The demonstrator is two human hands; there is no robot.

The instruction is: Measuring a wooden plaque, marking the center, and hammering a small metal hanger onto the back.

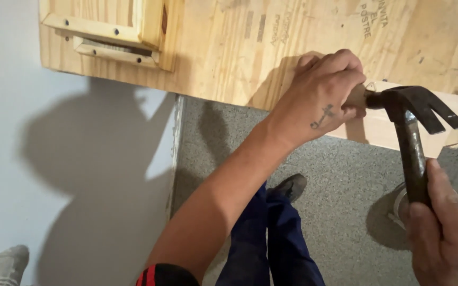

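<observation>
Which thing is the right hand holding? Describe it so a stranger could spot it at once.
Start from the big plywood panel across the top of the view, and follow its lower right edge to the pale wood block the left hand steadies. There sits the claw hammer, gripped by the right hand. It is the only dark metal tool here, with a forked claw pointing right.

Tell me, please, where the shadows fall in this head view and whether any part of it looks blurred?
In the head view, a large soft shadow of the person spreads over the pale wall; the left hand casts a smaller one on the plywood panel; the hammer in the right hand is slightly motion-blurred; no strong glare.
</observation>
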